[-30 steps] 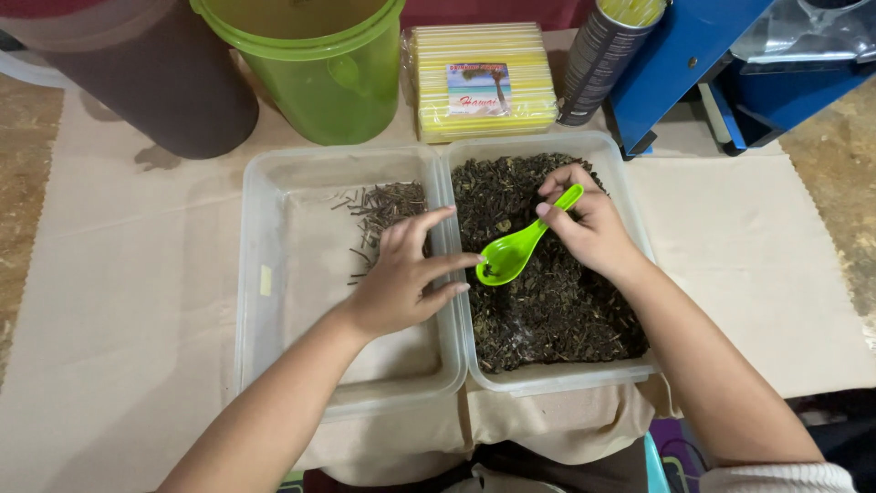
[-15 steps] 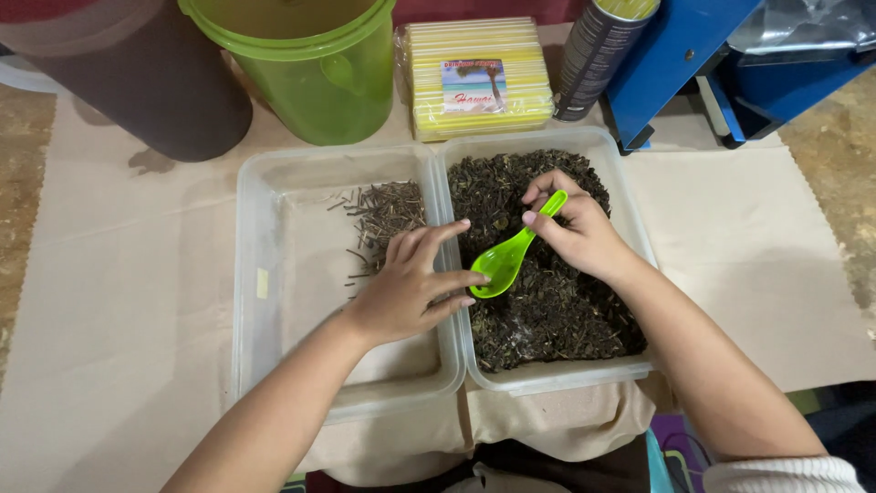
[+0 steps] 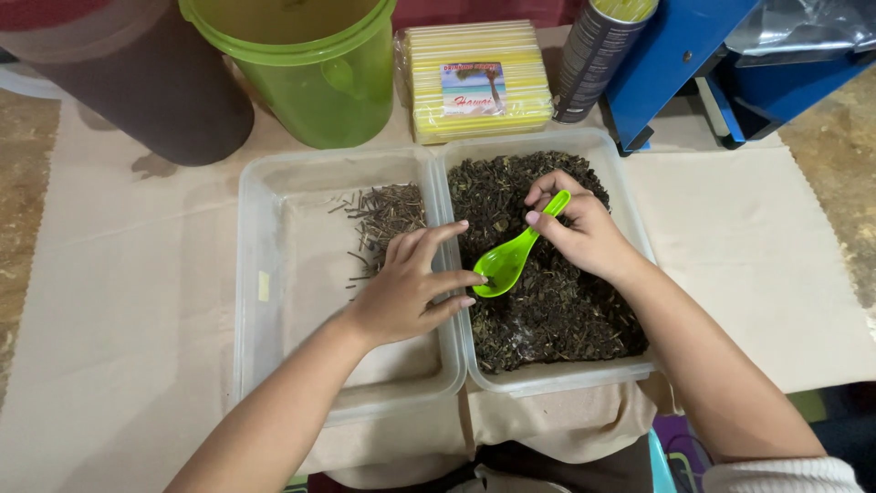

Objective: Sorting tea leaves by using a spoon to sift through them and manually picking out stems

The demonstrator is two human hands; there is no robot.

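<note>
Over the right clear tub [image 3: 630, 237] of dark dried leaves [image 3: 557, 310], the right hand [image 3: 584, 233] pinches the handle of a green spoon [image 3: 516, 256]. The left hand [image 3: 406, 288], fingers loosely spread, reaches across the tubs' shared rims and seems to touch the spoon's bowl. The left tub [image 3: 274, 301] holds a small pile of stems [image 3: 383, 215].

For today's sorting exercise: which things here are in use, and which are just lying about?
In use: left hand, right hand, green spoon, tub of dark leaves, tub of stems.
Lying about: green bucket, brown bucket, yellow packet, can.
</note>
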